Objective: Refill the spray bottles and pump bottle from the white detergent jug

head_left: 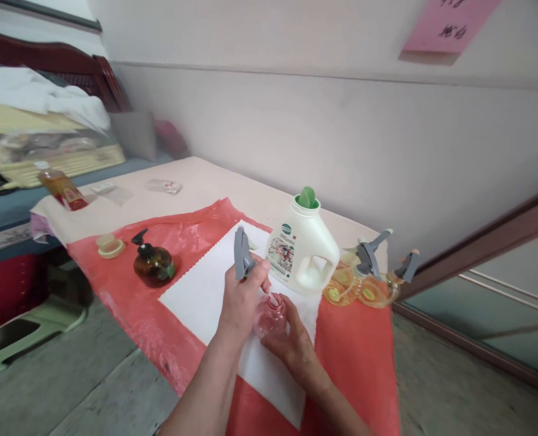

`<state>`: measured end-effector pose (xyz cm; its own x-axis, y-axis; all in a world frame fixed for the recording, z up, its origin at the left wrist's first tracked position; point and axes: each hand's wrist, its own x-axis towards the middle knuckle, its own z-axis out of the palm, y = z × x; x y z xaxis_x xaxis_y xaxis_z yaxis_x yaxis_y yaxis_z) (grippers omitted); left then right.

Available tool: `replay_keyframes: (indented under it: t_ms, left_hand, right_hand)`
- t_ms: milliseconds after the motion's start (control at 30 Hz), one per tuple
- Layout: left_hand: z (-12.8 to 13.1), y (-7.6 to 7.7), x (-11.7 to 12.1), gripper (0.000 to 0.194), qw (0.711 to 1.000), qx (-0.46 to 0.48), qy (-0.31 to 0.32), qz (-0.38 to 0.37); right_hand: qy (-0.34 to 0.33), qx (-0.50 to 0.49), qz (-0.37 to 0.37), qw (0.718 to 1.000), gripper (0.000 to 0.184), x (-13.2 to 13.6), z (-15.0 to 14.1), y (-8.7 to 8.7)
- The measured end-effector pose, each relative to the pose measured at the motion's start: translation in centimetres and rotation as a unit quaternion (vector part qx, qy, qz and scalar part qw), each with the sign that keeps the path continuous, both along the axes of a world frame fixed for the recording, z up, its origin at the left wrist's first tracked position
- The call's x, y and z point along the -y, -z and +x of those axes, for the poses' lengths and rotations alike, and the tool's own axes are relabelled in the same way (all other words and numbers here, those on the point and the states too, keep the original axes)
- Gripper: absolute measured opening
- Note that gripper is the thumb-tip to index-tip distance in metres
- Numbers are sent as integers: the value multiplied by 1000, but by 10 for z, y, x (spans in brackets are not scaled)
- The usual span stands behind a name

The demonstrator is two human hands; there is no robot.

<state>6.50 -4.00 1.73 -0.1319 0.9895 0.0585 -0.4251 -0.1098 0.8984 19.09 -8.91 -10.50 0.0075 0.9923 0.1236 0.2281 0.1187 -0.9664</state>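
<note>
My left hand (240, 300) pinches a grey plastic trigger sprayer head (242, 253), its long axis nearly upright, nozzle end up and tilted slightly left. My right hand (291, 342) wraps a small, round, clear pinkish bottle (271, 315) standing upright on the white scalloped cloth (196, 290), mouth up just below the sprayer. Just beyond stands a smooth white plastic jug with green cap (298, 248); right of it, two amber spray bottles (364, 284); left, a squat brown pump bottle (152, 261) on crinkled red plastic sheeting (123, 266).

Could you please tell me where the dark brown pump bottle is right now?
In the head view, the brown pump bottle stands left of the hands on the red plastic sheet, between the small pale lid and the white cloth.
</note>
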Motion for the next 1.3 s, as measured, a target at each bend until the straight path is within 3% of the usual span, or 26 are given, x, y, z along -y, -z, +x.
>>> replay_keyframes:
  t_ms: [233, 433, 567, 733, 967, 1067, 1133, 1200, 1300]
  left_hand:
    - [11, 6, 8, 23, 989, -142, 17, -39]
    - [18, 23, 4, 31, 990, -25, 88, -106]
    - [23, 26, 5, 29, 991, -36, 94, -92]
    - [23, 28, 3, 27, 993, -18, 87, -81]
    - [23, 30, 5, 28, 994, -70, 33, -76]
    - [25, 28, 7, 22, 995, -52, 50, -75]
    - [26, 26, 8, 16, 994, -10, 73, -83]
    - [28, 23, 10, 14, 991, 29, 93, -90]
    - [29, 21, 11, 16, 990, 42, 80, -104]
  right_hand:
    - [37, 72, 57, 995, 74, 5, 20, -15]
    - [32, 133, 149, 979, 72, 9, 37, -36]
    - [25, 113, 200, 973, 73, 9, 42, -41]
    - [-1, 24, 139, 990, 70, 8, 45, -43]
    - [6, 2, 141, 990, 72, 7, 43, -47]
    - [-5, -77, 63, 995, 71, 8, 46, -50]
    - [-45, -204, -48, 977, 64, 8, 47, -55]
    - [-93, -325, -133, 931, 53, 9, 46, -59]
    - [-125, -397, -176, 892, 50, 10, 41, -60]
